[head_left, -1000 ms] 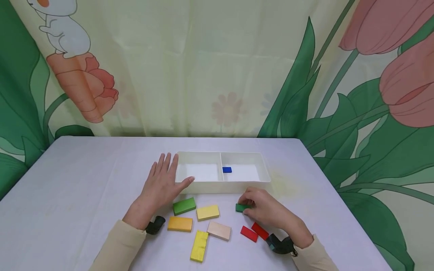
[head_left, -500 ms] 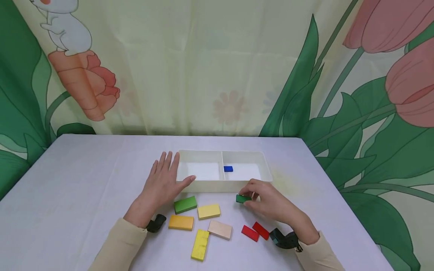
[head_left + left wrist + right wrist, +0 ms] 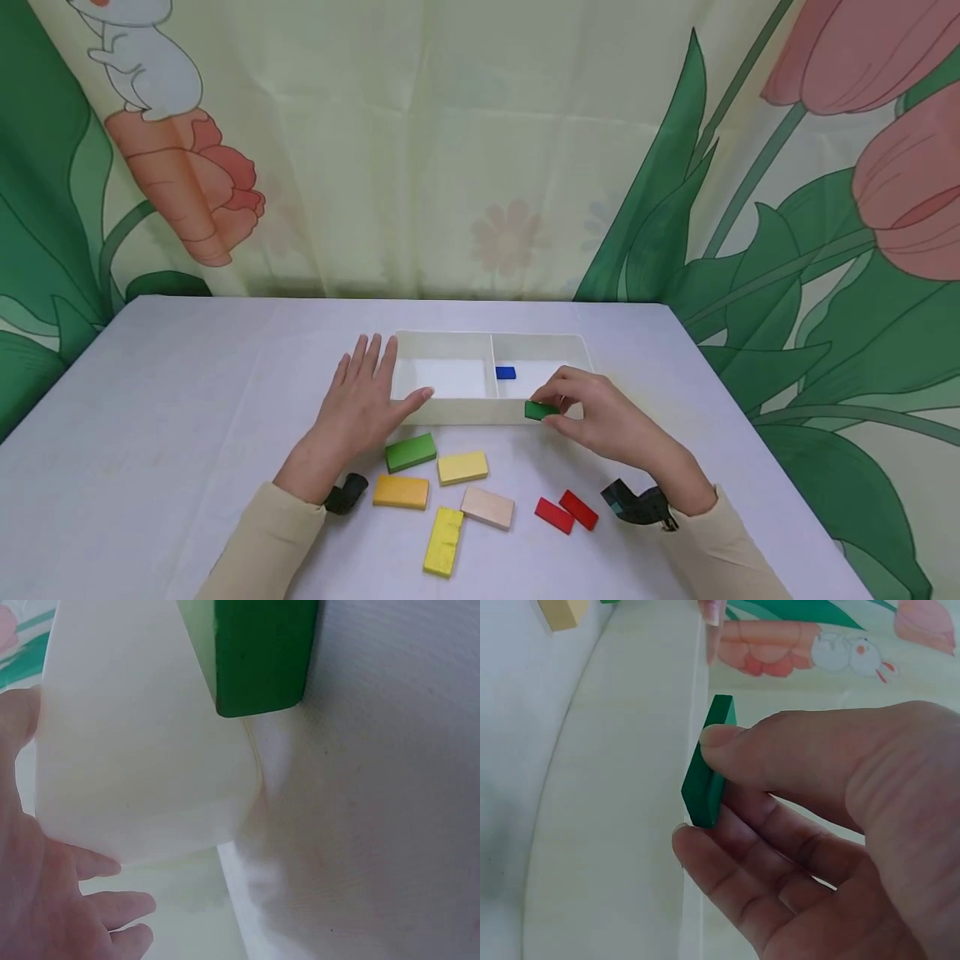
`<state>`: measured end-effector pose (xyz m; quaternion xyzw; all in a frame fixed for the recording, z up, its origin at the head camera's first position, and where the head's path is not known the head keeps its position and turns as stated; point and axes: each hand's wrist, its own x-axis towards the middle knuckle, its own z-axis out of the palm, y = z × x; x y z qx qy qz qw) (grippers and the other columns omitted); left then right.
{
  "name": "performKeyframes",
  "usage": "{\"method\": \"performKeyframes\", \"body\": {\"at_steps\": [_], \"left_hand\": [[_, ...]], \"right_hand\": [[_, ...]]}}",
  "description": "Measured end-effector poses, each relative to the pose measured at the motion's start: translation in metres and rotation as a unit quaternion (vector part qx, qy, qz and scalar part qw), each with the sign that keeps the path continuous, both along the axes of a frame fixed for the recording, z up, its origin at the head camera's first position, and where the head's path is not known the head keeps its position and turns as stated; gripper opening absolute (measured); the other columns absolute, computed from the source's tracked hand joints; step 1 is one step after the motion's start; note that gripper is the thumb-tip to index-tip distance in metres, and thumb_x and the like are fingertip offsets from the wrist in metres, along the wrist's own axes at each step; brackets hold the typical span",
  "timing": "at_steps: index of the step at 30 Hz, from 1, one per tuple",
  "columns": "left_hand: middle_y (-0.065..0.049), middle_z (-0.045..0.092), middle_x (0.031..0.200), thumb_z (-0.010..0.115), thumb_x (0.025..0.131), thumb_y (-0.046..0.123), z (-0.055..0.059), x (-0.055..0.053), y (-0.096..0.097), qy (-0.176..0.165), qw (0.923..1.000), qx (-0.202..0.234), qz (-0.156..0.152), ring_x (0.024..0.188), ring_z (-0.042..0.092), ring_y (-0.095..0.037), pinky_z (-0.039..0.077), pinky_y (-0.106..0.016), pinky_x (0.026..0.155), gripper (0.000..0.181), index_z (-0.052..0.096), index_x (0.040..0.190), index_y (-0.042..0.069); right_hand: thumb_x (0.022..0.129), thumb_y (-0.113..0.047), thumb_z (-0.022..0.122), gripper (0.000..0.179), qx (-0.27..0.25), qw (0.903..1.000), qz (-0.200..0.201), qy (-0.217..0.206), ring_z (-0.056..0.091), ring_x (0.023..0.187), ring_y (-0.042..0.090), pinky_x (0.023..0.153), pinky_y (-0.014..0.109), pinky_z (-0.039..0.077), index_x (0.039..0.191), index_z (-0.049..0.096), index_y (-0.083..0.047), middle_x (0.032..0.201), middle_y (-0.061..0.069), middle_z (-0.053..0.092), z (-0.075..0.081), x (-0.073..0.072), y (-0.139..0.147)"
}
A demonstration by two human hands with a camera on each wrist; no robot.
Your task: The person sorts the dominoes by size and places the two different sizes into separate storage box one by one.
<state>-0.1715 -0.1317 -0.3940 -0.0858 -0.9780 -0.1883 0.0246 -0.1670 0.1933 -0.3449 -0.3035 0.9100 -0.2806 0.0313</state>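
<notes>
A dark green block is pinched between the thumb and fingers of my right hand, overlapping the front wall of a white two-compartment box in the head view. The right wrist view shows the thumb lying across the block. My left hand rests at the box's left end with straight, spread fingers and the thumb over the front rim. A small blue block lies in the right compartment, against the divider. The left compartment holds nothing.
In front of the box lie a light green block, a pale yellow block, an orange block, a pinkish block and a bright yellow block. Farther right are a red block and another red block.
My right hand has lifted the dark green block from the table and carried it away from me, up to the box's front wall. The left hand has stayed in place.
</notes>
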Motion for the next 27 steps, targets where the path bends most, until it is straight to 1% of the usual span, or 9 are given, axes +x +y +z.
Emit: {"method": "performKeyframes", "body": {"at_steps": [7,10,17,22,27], "left_hand": [[-0.024,0.013,0.164,0.049,0.093,0.066,0.000,0.001,-0.001,0.003,1.0000,-0.003,0.000,0.153,0.006,-0.043,0.010,-0.060,0.123,0.097,0.015,0.158,0.001],[-0.024,0.013,0.164,0.049,0.094,0.066,0.001,0.000,-0.001,0.003,1.0000,-0.004,-0.001,0.153,0.006,-0.043,0.010,-0.060,0.123,0.097,0.015,0.158,0.001],[-0.025,0.013,0.164,0.049,0.094,0.066,0.002,0.000,-0.001,0.004,1.0000,-0.001,-0.001,0.153,0.006,-0.042,0.010,-0.060,0.123,0.097,0.016,0.158,0.000],[-0.024,0.013,0.164,0.049,0.093,0.066,0.001,0.000,-0.001,0.002,1.0000,-0.001,-0.001,0.153,0.006,-0.042,0.010,-0.060,0.123,0.097,0.015,0.158,0.001],[-0.024,0.013,0.164,0.049,0.093,0.066,0.000,0.000,0.000,0.002,1.0000,0.000,-0.002,0.153,0.006,-0.042,0.011,-0.059,0.123,0.098,0.015,0.158,0.001]], "right_hand": [[0.083,-0.001,0.077,0.029,-0.015,0.9995,-0.006,0.026,0.064,0.088,0.012,0.074,0.022,0.058,0.110,0.072,-0.011,0.101,-0.001,0.065,0.003,-0.010,0.001],[0.083,-0.001,0.077,0.029,-0.019,0.9993,-0.009,0.031,0.064,0.088,0.012,0.075,0.023,0.058,0.110,0.072,-0.009,0.100,-0.001,0.065,0.005,-0.014,0.001],[0.083,-0.002,0.077,0.028,-0.018,0.9993,-0.019,0.026,0.064,0.086,0.012,0.081,0.036,0.060,0.110,0.072,-0.007,0.100,0.000,0.066,0.005,-0.030,-0.004],[0.083,-0.001,0.076,0.025,-0.004,0.9997,-0.012,0.022,0.064,0.087,0.014,0.081,0.034,0.059,0.108,0.073,-0.005,0.098,0.003,0.067,0.000,-0.044,-0.009],[0.085,-0.002,0.075,0.024,0.017,0.9998,-0.005,0.001,0.063,0.087,0.014,0.082,0.032,0.059,0.109,0.073,-0.004,0.097,0.003,0.067,-0.009,-0.058,-0.014]]}}
